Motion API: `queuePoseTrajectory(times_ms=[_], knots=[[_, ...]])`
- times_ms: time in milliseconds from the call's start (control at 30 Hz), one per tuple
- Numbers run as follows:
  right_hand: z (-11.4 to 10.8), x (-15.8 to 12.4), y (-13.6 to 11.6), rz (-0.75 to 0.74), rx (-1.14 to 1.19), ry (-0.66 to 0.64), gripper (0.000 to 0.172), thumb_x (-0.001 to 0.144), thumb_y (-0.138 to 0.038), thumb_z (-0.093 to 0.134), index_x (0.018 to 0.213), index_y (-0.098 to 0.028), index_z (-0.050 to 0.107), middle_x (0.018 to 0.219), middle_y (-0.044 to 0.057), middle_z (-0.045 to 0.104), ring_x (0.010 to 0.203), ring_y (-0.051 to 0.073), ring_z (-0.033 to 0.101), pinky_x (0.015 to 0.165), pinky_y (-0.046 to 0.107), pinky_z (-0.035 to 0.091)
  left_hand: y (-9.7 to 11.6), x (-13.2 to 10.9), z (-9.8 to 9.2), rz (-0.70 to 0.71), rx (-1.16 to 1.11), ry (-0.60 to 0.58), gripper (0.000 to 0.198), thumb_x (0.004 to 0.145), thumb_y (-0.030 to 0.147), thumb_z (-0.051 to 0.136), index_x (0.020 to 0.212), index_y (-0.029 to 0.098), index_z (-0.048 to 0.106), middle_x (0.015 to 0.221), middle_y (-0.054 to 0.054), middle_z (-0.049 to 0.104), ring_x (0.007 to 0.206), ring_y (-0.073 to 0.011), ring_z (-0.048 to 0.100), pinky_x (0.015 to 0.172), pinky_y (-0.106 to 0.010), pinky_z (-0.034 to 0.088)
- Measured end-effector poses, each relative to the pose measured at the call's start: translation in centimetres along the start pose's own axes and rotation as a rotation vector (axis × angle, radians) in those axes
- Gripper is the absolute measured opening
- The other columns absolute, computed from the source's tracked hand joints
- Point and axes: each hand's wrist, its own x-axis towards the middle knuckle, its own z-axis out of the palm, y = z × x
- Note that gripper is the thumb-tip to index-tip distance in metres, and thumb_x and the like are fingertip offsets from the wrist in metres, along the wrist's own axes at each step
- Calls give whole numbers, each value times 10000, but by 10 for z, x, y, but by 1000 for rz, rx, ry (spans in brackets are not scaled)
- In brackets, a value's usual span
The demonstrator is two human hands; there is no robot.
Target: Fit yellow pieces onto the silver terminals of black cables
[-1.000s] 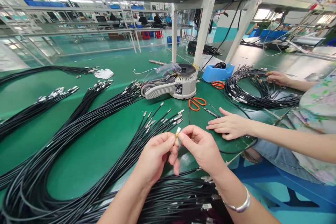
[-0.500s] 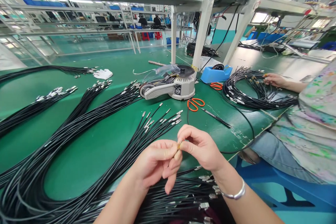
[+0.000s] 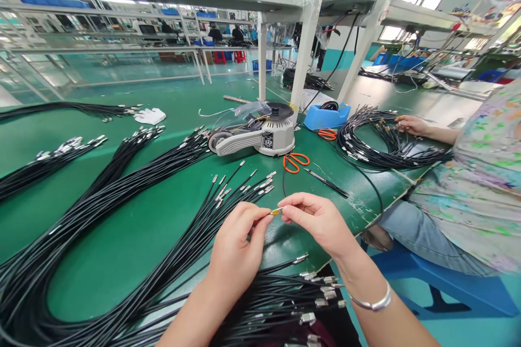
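Note:
Pinched between the fingertips of both hands is a small cable connector [image 3: 277,211], metallic with an amber-yellow band like tape. My left hand [image 3: 239,244], back side up, grips its yellow end. At the opposite, metal end, the thumb and index finger of my right hand [image 3: 319,221] are closed on it. Any cable running from it is hidden by my left hand. Below my wrists lies a bundle of black cables [image 3: 280,288] with metal connectors on their ends. Another bundle of black cables [image 3: 191,238] fans out left of my hands, its silver tips pointing away.
A grey tape dispenser [image 3: 274,138] stands ahead on the green table [image 3: 122,244]. Nearby are orange-handled scissors [image 3: 296,162], a black slim tool [image 3: 326,182] and a blue tape holder [image 3: 326,116]. At right, a co-worker's hand [image 3: 412,124] touches a coiled cable bundle [image 3: 362,154]. A white glove [image 3: 150,116] lies left.
My left hand has rolled over, its lower fingers now curled in and its back facing up. The connector has swung from upright to nearly level. The whole view has shifted slightly.

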Motion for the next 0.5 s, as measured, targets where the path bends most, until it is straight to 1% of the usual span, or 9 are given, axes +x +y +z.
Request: queuePoseTrajectory(times_ms=[67, 167, 267, 333, 500], knots=[[0, -1, 2, 5, 14, 5, 180, 762, -320, 693, 866, -174, 704, 702, 1, 668, 681, 121, 627, 690, 260, 523, -1, 0, 1, 31, 25, 5, 96, 849, 165, 541, 863, 193, 632, 791, -19, 617, 724, -125, 581, 669, -242, 469], [-1, -2, 3, 2, 6, 25, 179, 760, -322, 691, 860, -174, 708, 703, 4, 670, 683, 127, 630, 687, 267, 527, -1, 0, 1, 25, 40, -14, 98, 852, 180, 543, 911, 192, 621, 800, -19, 609, 715, -127, 572, 652, -246, 470], [0, -3, 3, -4, -6, 29, 183, 756, -326, 691, 858, -176, 706, 726, 10, 680, 703, 138, 639, 708, 285, 537, -1, -1, 2, 20, 50, -56, 193, 859, 201, 535, 1040, 190, 602, 837, -32, 605, 731, -138, 570, 663, -262, 477], [2, -3, 3, -16, -17, 28, 174, 757, -323, 688, 856, -180, 703, 765, 15, 691, 727, 144, 645, 726, 293, 540, 0, -1, 2, 38, 59, -80, 235, 867, 207, 523, 1092, 191, 592, 869, -45, 608, 763, -147, 577, 690, -274, 482], [5, -6, 3, -64, -56, 21, 141, 783, -312, 660, 845, -192, 701, 826, 20, 702, 771, 152, 644, 736, 285, 529, 0, -1, 5, 71, 81, -70, 196, 879, 195, 512, 1038, 208, 626, 830, -35, 606, 757, -146, 573, 687, -267, 476]])
